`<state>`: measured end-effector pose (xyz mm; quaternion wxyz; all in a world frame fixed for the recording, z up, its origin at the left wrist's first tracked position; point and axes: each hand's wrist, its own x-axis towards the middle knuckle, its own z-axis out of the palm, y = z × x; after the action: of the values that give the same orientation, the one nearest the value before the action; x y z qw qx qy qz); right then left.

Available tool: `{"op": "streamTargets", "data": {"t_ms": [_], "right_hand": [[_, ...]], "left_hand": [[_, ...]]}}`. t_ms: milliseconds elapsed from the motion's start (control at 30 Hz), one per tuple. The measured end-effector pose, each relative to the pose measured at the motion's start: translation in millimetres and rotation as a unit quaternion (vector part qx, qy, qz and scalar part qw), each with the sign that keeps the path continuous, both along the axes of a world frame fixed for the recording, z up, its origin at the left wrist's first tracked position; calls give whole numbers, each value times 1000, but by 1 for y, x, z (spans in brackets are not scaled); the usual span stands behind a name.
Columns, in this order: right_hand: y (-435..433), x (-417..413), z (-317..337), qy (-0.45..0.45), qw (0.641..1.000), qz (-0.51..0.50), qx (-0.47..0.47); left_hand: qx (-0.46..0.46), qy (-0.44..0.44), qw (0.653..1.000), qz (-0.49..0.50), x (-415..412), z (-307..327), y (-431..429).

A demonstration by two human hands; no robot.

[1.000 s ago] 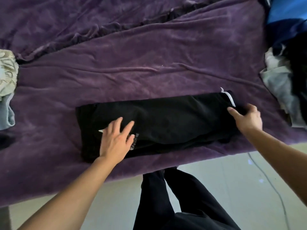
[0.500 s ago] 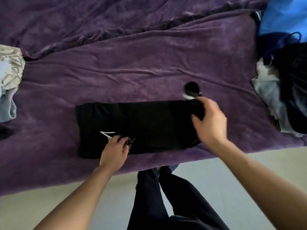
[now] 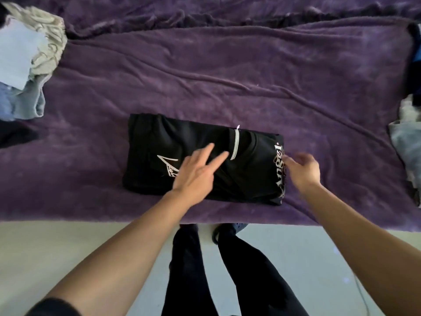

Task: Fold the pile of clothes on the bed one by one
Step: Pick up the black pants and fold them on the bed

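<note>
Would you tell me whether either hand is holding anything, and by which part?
Left hand is open over the folded black garment, gripping nothing. Right hand, blurred at its printed right edge: hold cannot be told.

a black garment (image 3: 159, 137) lies folded into a compact rectangle near the front edge of the bed (image 3: 227, 65), its long side running left to right. a white angular logo (image 3: 166, 165) shows on the left half of its top face. a short white stripe (image 3: 234, 144) crosses the folded-over layer near the middle, and pale lettering (image 3: 279, 160) runs along the right-hand fold. a rumpled pile of clothes (image 3: 405, 142), pale grey and dark, sits at the bed's right edge, well apart from it. another heap (image 3: 38, 53) of pale blue and beige pieces lies at the far left.
</note>
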<state>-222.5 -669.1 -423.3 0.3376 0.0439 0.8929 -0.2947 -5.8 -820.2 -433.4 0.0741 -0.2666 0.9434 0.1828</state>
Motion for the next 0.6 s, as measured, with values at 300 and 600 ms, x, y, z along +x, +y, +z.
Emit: {"op": "streamTargets", "data": {"t_ms": [300, 600], "right_hand": [[-41, 15, 31, -226, 964, -12, -136], [-216, 180, 85, 3, 951, 310, 1]], "left_hand": [[214, -28, 974, 69, 10, -19, -34], [122, 86, 917, 369, 158, 9, -177]]}}
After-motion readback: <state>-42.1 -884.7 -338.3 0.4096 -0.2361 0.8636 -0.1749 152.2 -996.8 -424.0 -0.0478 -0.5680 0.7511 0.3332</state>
